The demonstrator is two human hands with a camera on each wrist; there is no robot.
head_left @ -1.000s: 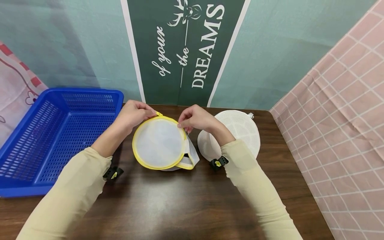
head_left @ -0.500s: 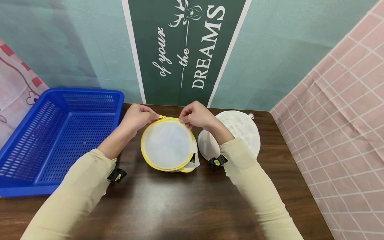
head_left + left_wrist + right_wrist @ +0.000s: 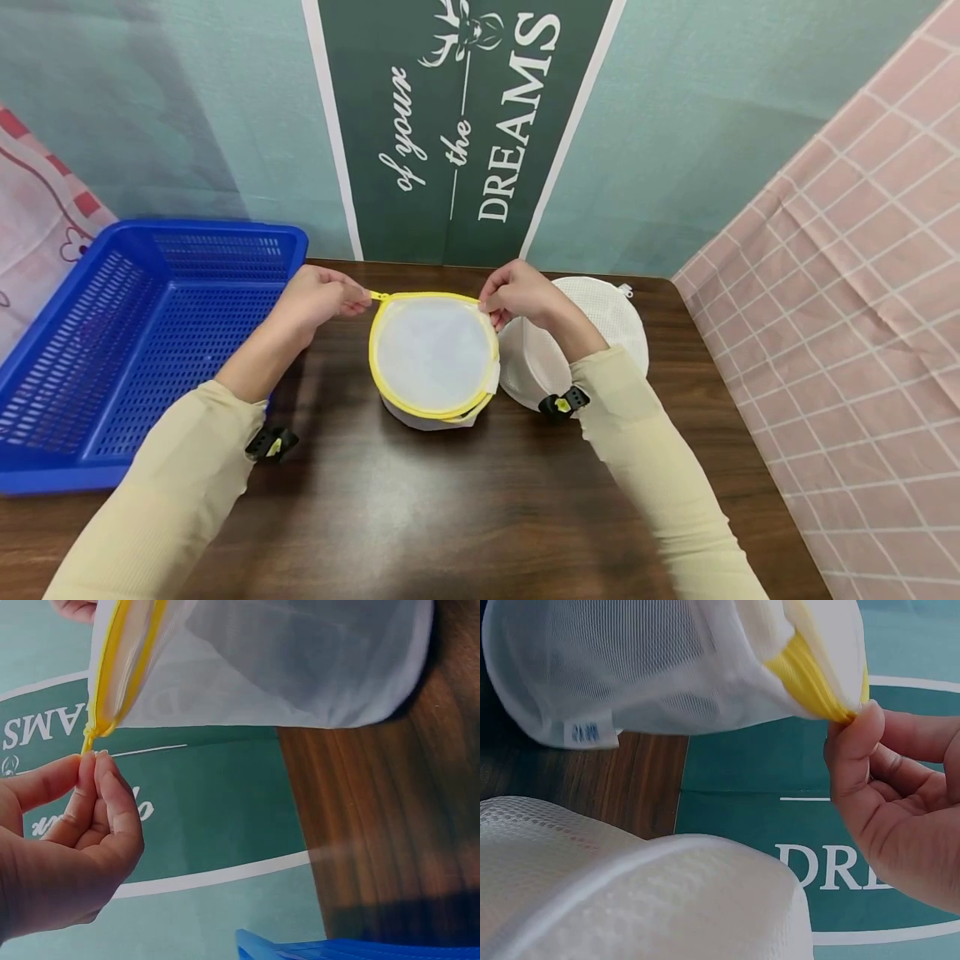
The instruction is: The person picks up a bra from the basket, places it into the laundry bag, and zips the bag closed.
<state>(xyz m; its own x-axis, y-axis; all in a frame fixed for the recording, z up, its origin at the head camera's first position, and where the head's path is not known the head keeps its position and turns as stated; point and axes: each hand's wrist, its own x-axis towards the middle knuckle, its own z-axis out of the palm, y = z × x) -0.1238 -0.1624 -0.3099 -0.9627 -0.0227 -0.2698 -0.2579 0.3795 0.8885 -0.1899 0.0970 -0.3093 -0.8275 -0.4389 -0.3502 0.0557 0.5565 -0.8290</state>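
Note:
A white mesh laundry bag with yellow zipper trim stands on the brown table, its round top facing the head camera. At its upper left, my left hand pinches the yellow zipper pull between thumb and fingers. The left wrist view shows two yellow bands meeting at that pull. My right hand pinches the yellow edge at the upper right, where the trim bunches under the thumb. The top edge runs nearly straight between both hands. A small printed tag hangs from the bag's side.
A second white mesh bag with a white zipper lies at the right, partly behind my right wrist. A blue plastic basket stands at the left. A green printed cloth hangs behind, and a pink checked cloth borders the right.
The hands have moved farther apart, the right one rightward. The bag has shifted right with its top edge pulled straighter, and the loose fold at its right side has flattened.

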